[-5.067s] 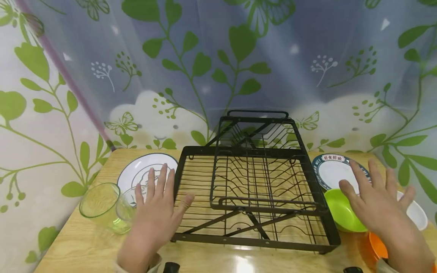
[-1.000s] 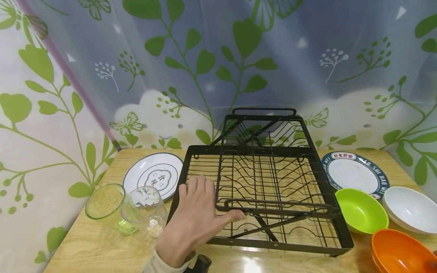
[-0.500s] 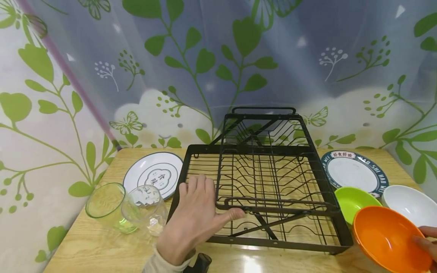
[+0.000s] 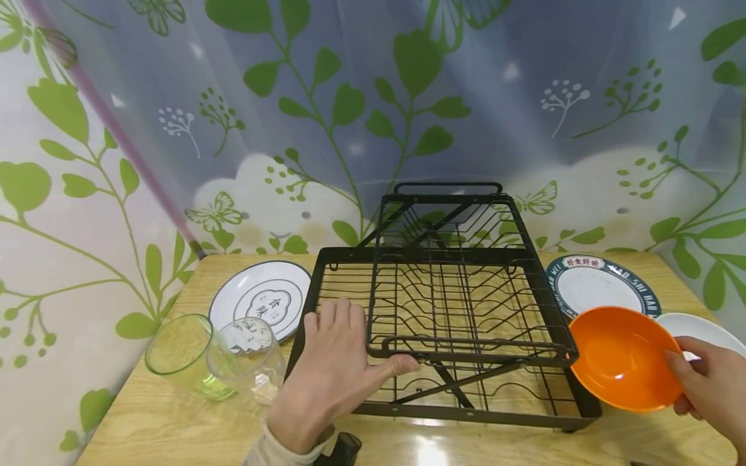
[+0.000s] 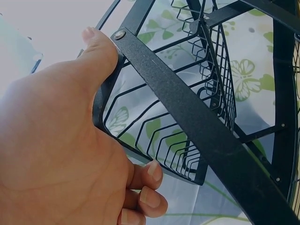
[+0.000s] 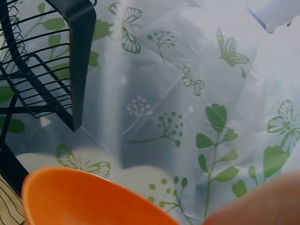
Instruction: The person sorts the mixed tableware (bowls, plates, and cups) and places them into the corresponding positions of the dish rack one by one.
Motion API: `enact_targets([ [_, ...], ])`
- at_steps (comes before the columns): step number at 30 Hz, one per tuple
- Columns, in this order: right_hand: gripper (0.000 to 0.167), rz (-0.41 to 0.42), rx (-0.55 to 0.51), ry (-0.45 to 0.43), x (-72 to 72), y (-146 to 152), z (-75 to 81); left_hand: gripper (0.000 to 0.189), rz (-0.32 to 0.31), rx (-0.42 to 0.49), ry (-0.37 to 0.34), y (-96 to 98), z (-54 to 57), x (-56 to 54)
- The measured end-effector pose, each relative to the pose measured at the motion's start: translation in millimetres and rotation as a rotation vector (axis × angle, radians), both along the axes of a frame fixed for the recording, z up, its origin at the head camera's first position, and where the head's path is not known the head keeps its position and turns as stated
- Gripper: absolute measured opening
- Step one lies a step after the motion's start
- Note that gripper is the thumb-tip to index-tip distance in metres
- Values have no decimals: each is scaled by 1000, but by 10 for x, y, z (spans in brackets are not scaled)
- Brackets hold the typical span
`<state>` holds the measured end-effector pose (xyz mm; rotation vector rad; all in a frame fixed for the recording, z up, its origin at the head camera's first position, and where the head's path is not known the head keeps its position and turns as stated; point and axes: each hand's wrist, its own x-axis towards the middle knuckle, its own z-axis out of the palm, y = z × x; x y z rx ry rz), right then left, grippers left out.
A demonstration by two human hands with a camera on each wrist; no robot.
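My right hand (image 4: 713,382) pinches the right rim of an orange bowl (image 4: 626,362), its hollow side facing me. It is held up beside the right edge of a black two-tier wire dish rack (image 4: 451,356). The right wrist view shows the bowl's rim (image 6: 84,192) with the rack (image 6: 82,61) to its left. My left hand (image 4: 329,375) grips the front left corner of the rack's upper tier. In the left wrist view that hand (image 5: 70,122) has its thumb over the frame bar and its fingers curled round it.
Left of the rack are a white plate (image 4: 233,291), a green-tinted glass (image 4: 175,356) and a clear glass (image 4: 245,362). On the right are a blue-rimmed plate (image 4: 626,278) and a white bowl (image 4: 711,330), partly hidden. A patterned curtain (image 4: 350,97) hangs behind the wooden table (image 4: 175,427).
The right hand came in, took the orange bowl and carried it up and left, where it now hides the green bowl. The left hand went onto the rack earlier and stays there.
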<state>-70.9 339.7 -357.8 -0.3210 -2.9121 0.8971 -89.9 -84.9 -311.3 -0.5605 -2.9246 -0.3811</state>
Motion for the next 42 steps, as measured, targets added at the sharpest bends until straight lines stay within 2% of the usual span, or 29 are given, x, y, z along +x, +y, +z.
enact_targets([
  [4, 26, -28, 13, 179, -26, -131, 43, 77, -5, 4, 14, -17, 5, 2],
  [6, 28, -63, 53, 207, -76, -196, 90, 77, -10, 11, 15, -18, 7, 1],
  [8, 29, -92, 126, 229, -131, -263, 120, 78, -14, 15, 9, -16, 5, -3],
  [11, 28, -105, 268, 310, -216, -366, 100, 81, -15, 15, 0, -16, -1, -2],
  [12, 27, -102, 299, 359, -238, -401, 72, 81, -16, 15, -5, -18, -4, -2],
  [14, 23, -74, 337, 529, -301, -452, 0, 82, -13, 14, -9, -17, -2, -3],
  [17, 23, -16, 325, 722, -396, -527, -93, 81, -6, 14, -17, -17, 0, -3],
  [19, 23, 20, 316, 787, -438, -577, -143, 81, -3, 9, -14, -17, -3, -3],
  [24, 29, 87, 322, 794, -521, -723, -205, 83, -5, 5, 4, -14, -13, -6],
  [29, 25, 128, 305, 841, -572, -820, -247, 84, -12, 3, 24, -9, -17, -12],
  [32, 16, 152, 287, 870, -606, -849, -277, 83, -7, -9, 36, -10, -9, -19],
  [35, 4, 184, 278, 903, -648, -862, -340, 83, -1, -9, 17, -9, -4, -20],
  [39, 35, 206, 266, 929, -684, -862, -438, 84, -4, -3, -16, -6, -7, -8],
  [42, 38, 204, 264, 923, -699, -862, -476, 84, -6, -2, -7, -10, -12, 5],
])
